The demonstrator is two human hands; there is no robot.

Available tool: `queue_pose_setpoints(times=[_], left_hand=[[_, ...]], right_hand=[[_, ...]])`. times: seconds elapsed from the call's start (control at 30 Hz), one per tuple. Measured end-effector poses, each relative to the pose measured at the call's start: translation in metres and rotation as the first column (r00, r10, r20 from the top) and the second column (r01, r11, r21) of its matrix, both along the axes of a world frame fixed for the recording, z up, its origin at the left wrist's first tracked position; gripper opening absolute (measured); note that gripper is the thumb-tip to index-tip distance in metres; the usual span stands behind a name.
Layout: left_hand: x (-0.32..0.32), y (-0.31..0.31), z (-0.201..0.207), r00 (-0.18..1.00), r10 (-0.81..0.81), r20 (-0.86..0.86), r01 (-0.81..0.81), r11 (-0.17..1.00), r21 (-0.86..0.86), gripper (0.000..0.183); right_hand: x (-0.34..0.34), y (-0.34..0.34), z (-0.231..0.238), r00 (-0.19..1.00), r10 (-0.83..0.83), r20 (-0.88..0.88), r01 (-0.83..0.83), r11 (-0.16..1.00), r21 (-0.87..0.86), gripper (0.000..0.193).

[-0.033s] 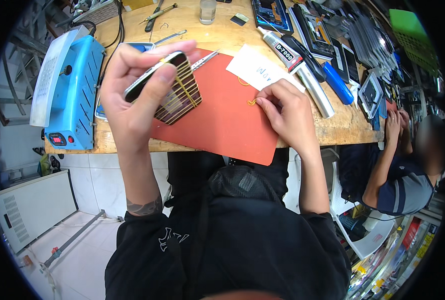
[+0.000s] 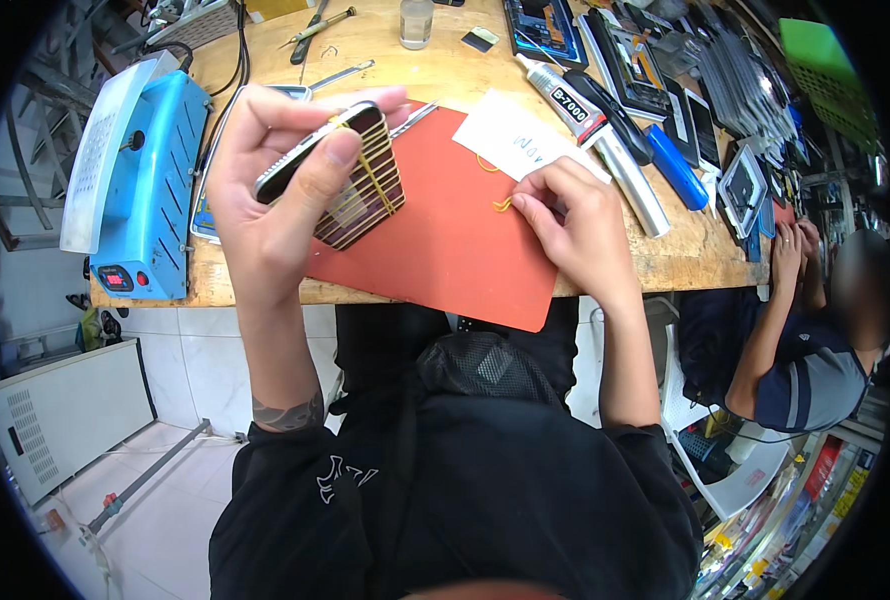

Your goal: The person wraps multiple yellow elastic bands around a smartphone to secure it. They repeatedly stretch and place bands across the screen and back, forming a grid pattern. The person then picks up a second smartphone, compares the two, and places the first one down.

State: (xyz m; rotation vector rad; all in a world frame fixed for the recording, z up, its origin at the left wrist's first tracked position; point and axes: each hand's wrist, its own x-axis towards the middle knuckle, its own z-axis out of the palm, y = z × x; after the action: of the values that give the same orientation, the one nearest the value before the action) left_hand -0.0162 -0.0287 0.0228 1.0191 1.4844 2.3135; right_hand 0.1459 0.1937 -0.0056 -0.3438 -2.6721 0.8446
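My left hand is raised over the left of the red-orange mat. It grips a tilted phone by its edges, thumb on the near side. Several yellow rubber bands wrap the phone crosswise, and another runs lengthwise. Low at the mat's right edge, my right hand has thumb and fingers pinched together on a loose yellow rubber band, whose end pokes out to the left. Part of that band is hidden by the fingers. A white card with handwriting lies just beyond, another yellow band showing at its edge.
A blue boxy machine stands at the left. Tweezers lie behind the phone. To the right are a glue tube, a silver cylinder and a blue tube. Phone parts pile farther back; another person's hands are far right.
My left hand has shifted the phone slightly to the right and turned it a little. My right hand has barely moved; the loose band's end looks slightly different.
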Motion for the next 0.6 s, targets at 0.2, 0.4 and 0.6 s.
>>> queue_pose_setpoints(times=[0.2, 0.4, 0.6], left_hand=[[-0.002, 0.005, 0.003, 0.986, -0.162, -0.030, 0.160, 0.985, -0.069, 0.036], [-0.006, 0.008, 0.001, 0.799, -0.025, -0.600, -0.133, 0.967, -0.217, 0.057], [0.004, 0.025, 0.009, 0.891, -0.060, -0.450, -0.092, 0.946, -0.309, 0.027]], right_hand=[[-0.042, 0.010, 0.000, 0.992, 0.041, -0.117, -0.027, 0.992, 0.119, 0.007], [-0.044, 0.004, -0.015, 0.994, 0.001, -0.111, 0.018, 0.986, 0.166, 0.009], [-0.040, 0.005, 0.004, 0.996, -0.008, -0.093, 0.017, 0.995, 0.099, 0.007]])
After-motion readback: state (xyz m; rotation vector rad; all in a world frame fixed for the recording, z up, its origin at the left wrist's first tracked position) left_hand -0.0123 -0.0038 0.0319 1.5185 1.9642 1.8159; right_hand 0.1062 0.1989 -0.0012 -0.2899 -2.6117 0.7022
